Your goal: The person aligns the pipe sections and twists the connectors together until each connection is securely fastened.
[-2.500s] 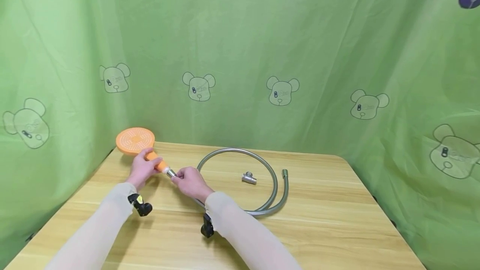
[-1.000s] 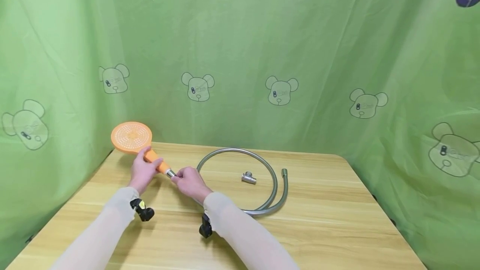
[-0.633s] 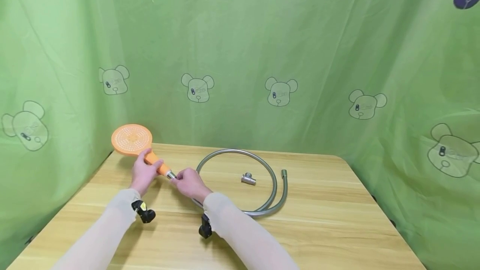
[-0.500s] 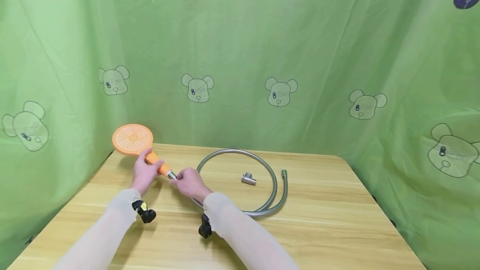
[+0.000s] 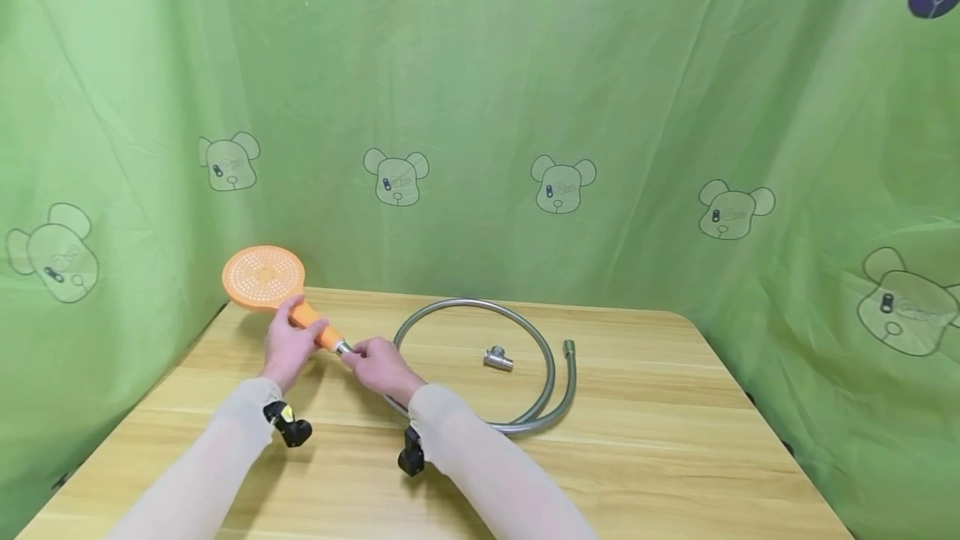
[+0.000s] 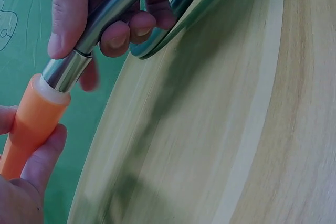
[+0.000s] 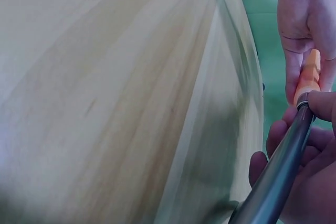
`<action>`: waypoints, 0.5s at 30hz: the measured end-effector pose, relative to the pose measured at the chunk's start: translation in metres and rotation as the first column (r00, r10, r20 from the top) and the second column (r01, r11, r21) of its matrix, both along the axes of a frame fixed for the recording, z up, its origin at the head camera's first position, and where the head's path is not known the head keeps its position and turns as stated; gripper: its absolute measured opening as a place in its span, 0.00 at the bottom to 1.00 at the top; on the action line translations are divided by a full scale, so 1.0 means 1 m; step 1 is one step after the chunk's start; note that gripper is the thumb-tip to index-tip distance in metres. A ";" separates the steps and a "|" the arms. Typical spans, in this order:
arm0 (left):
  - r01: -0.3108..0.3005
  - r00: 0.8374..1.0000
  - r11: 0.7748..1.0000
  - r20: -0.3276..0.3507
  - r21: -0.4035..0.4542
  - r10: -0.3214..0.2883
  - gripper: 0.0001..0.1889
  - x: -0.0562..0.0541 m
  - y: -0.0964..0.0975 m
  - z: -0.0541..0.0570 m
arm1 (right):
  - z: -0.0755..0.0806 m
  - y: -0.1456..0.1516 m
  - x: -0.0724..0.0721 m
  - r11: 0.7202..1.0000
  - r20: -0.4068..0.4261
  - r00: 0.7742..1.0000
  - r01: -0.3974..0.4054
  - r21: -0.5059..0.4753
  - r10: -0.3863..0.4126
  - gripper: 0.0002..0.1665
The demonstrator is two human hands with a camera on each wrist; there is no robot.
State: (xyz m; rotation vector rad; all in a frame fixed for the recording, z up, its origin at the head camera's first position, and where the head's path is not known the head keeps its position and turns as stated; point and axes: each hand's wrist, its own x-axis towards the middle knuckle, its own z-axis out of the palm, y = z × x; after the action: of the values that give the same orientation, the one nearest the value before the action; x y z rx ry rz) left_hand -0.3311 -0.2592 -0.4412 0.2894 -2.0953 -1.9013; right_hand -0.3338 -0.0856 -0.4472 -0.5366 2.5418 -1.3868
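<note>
An orange shower head [image 5: 264, 277] with a perforated round face is held up at the table's left. My left hand [image 5: 288, 348] grips its handle, thumb and fingers on opposite sides. Against the handle's end sits the silver metal collar [image 6: 67, 71] of a grey shower hose [image 5: 551, 357]. My right hand [image 5: 381, 367] pinches the hose at this collar, as the left wrist view shows, with the thumb on one side and curled fingers below. The collar meets the white ring of the handle; how far it is screwed on I cannot tell.
The hose loops across the wooden table [image 5: 675, 440], its free end [image 5: 569, 347] pointing to the back. Inside the loop lies a small metal T-shaped fitting [image 5: 498, 358]. Green curtains [image 5: 480, 90] stand behind and at both sides.
The shower head has tilted so its face shows more than 2.5 seconds ago. The right fingers have shifted slightly at the collar. Hose loop and metal fitting have stayed put.
</note>
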 end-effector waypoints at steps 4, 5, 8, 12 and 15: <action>-0.002 1.000 1.000 -0.002 -0.006 0.002 0.40 0.000 0.000 0.000 | -0.001 0.000 0.000 0.996 0.062 0.998 0.034 -0.079 -0.029 0.09; -0.004 1.000 1.000 -0.003 -0.012 0.004 0.40 0.000 0.000 0.001 | -0.001 0.000 0.000 0.995 0.070 0.997 0.041 -0.086 -0.035 0.08; -0.007 1.000 1.000 -0.006 -0.024 0.007 0.40 0.000 0.001 0.001 | 0.001 0.000 0.001 0.996 0.061 0.998 0.040 -0.082 -0.035 0.09; -0.014 1.000 1.000 -0.015 -0.028 0.013 0.40 0.000 0.000 0.001 | 0.002 0.000 0.001 0.998 0.030 1.000 0.009 -0.064 -0.007 0.15; -0.014 1.000 1.000 -0.014 -0.012 0.014 0.39 0.001 0.000 0.001 | 0.002 0.000 0.001 0.999 0.025 1.000 -0.010 -0.044 0.011 0.20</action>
State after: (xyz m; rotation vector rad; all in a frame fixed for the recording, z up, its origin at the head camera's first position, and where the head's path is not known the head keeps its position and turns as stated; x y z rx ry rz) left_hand -0.3300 -0.2592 -0.4404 0.2865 -2.0897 -1.8772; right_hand -0.3333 -0.0856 -0.4457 -0.5361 2.4906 -1.4389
